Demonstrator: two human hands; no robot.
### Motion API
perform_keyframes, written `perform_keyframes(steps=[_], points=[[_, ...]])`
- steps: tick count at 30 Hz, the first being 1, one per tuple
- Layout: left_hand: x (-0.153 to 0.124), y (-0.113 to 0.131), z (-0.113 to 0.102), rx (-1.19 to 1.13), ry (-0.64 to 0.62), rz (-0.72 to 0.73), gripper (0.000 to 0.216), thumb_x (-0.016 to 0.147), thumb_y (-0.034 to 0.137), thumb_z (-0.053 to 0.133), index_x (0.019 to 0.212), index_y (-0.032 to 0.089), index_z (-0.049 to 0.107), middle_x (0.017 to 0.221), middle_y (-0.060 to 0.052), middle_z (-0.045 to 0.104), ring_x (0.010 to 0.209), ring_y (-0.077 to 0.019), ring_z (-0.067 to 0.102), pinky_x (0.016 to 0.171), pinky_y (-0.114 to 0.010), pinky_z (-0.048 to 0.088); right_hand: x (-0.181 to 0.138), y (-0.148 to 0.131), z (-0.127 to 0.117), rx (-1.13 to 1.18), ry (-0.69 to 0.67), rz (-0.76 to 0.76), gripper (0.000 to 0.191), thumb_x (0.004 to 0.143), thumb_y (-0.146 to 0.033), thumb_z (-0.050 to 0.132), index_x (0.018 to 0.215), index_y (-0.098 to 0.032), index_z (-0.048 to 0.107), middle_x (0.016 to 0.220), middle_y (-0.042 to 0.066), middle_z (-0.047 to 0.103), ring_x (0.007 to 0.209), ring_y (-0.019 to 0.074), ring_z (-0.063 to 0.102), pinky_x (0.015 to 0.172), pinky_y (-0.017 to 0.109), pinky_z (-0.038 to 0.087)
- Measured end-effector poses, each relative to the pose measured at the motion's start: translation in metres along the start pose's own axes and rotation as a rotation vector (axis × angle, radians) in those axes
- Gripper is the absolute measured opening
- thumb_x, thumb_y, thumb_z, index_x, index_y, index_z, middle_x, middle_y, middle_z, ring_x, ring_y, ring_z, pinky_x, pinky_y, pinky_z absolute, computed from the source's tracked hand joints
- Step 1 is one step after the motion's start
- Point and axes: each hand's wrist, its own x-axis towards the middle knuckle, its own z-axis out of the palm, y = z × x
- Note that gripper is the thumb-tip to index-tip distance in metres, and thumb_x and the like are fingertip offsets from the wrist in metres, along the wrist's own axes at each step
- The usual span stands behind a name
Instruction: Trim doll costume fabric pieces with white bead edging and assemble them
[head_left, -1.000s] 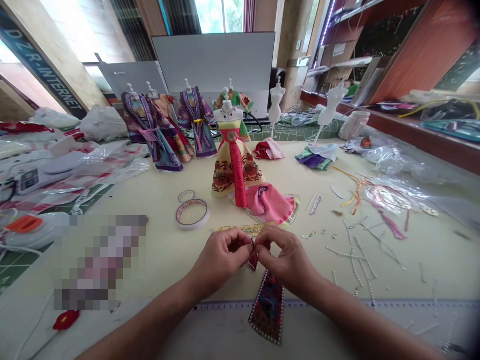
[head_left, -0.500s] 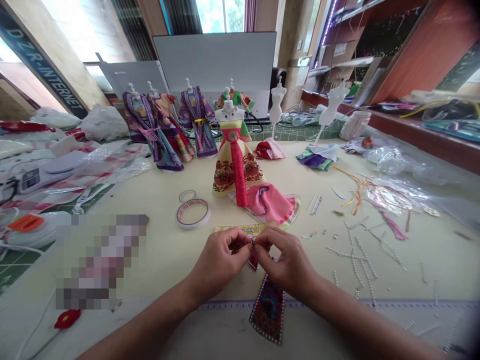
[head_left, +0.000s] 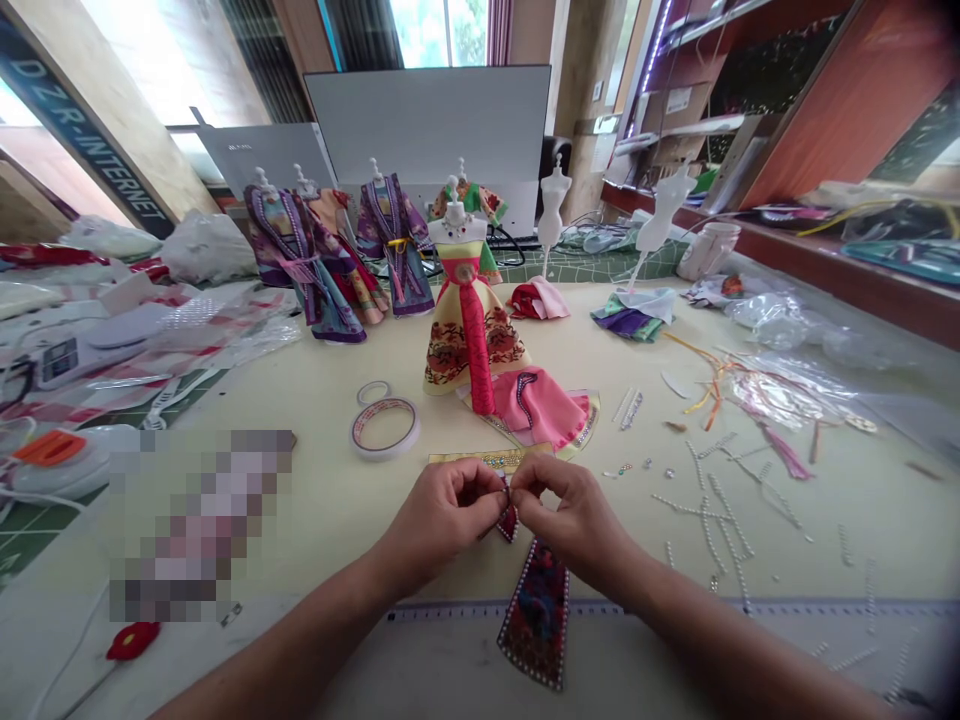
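Note:
My left hand (head_left: 446,510) and my right hand (head_left: 576,515) meet fingertip to fingertip over the table, both pinched closed. Between them is a small dark red fabric piece (head_left: 508,524) with a white beaded edge; its upper part is hidden by my fingers. Just below my right hand lies a larger dark patterned fabric panel (head_left: 536,615), also edged in white beads. A gold strip with beads (head_left: 487,462) lies flat right behind my fingertips. Farther back, a pink fabric piece (head_left: 536,405) rests at the foot of a doll-size yellow and red dress (head_left: 480,320) on a stand.
Rolls of tape (head_left: 386,430) lie left of centre. Loose bead chains (head_left: 709,520) are scattered at the right, near orange cords (head_left: 716,380). Small dressed forms (head_left: 394,245) and bare white mannequins (head_left: 556,205) stand behind. A ruler (head_left: 435,610) runs along the front.
My right fingertips have shifted very slightly at the small dark red piece, which shows a little more between my hands. Everything else stays in place.

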Motion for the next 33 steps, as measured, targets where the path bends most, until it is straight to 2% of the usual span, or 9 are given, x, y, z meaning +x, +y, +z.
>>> perform_keyframes(steps=[4, 8, 15, 21, 27, 30, 33], points=[[0.001, 0.001, -0.002, -0.127, -0.041, -0.043, 0.016, 0.073, 0.027, 0.064, 0.068, 0.014, 0.057, 0.058, 0.001, 0.056, 0.052, -0.0082, 0.046, 0.051, -0.021, 0.036, 0.003, -0.001, -0.002, 0.178, -0.052, 0.109, 0.012, 0.069, -0.016, 0.049, 0.058, -0.018, 0.051, 0.053, -0.004, 0.053, 0.05, 0.0093, 0.046, 0.047, 0.021, 0.037], [0.001, -0.001, -0.004, -0.213, -0.087, -0.05, 0.015, 0.074, 0.026, 0.064, 0.069, 0.013, 0.058, 0.061, -0.001, 0.059, 0.057, -0.0094, 0.049, 0.056, -0.023, 0.038, 0.003, -0.003, -0.002, 0.316, -0.088, 0.179, 0.01, 0.07, -0.02, 0.051, 0.06, -0.018, 0.052, 0.054, -0.003, 0.056, 0.051, 0.0106, 0.052, 0.049, 0.022, 0.042], [0.002, -0.002, -0.005, -0.248, -0.1, -0.055, 0.015, 0.075, 0.027, 0.064, 0.071, 0.013, 0.059, 0.064, -0.001, 0.059, 0.061, -0.0107, 0.052, 0.06, -0.024, 0.039, 0.003, -0.006, -0.002, 0.539, -0.111, 0.284, 0.009, 0.07, -0.021, 0.056, 0.061, -0.019, 0.055, 0.056, -0.002, 0.06, 0.054, 0.0121, 0.056, 0.052, 0.024, 0.046], [0.002, -0.002, -0.006, -0.245, -0.079, -0.072, 0.018, 0.076, 0.03, 0.063, 0.073, 0.013, 0.058, 0.063, -0.001, 0.058, 0.057, -0.0096, 0.048, 0.055, -0.022, 0.035, 0.004, -0.006, -0.004, 0.469, -0.013, 0.277, 0.01, 0.067, -0.024, 0.058, 0.059, -0.019, 0.055, 0.053, -0.003, 0.054, 0.052, 0.0114, 0.05, 0.049, 0.023, 0.041], [0.002, 0.001, -0.012, -0.209, -0.055, -0.074, 0.02, 0.078, 0.033, 0.064, 0.078, 0.013, 0.06, 0.07, -0.002, 0.06, 0.061, -0.0101, 0.051, 0.06, -0.023, 0.038, 0.005, 0.0, -0.007, 0.421, 0.083, 0.247, 0.009, 0.067, -0.024, 0.055, 0.059, -0.019, 0.054, 0.056, -0.003, 0.049, 0.058, 0.0116, 0.045, 0.056, 0.026, 0.037], [0.001, 0.005, -0.022, -0.119, -0.097, -0.1, 0.026, 0.077, 0.037, 0.067, 0.087, 0.014, 0.061, 0.073, -0.001, 0.058, 0.062, -0.0099, 0.05, 0.061, -0.024, 0.04, 0.006, 0.004, -0.008, 0.396, 0.114, 0.24, 0.009, 0.067, -0.023, 0.054, 0.059, -0.019, 0.054, 0.057, -0.003, 0.049, 0.06, 0.0119, 0.043, 0.059, 0.027, 0.035], [0.0, 0.01, -0.036, 0.038, -0.193, -0.12, 0.036, 0.078, 0.041, 0.064, 0.103, 0.016, 0.057, 0.066, 0.002, 0.053, 0.059, -0.0103, 0.047, 0.055, -0.023, 0.036, 0.006, 0.005, -0.009, 0.382, 0.111, 0.236, 0.009, 0.067, -0.023, 0.054, 0.059, -0.019, 0.054, 0.056, -0.003, 0.049, 0.059, 0.0118, 0.042, 0.058, 0.027, 0.033]])
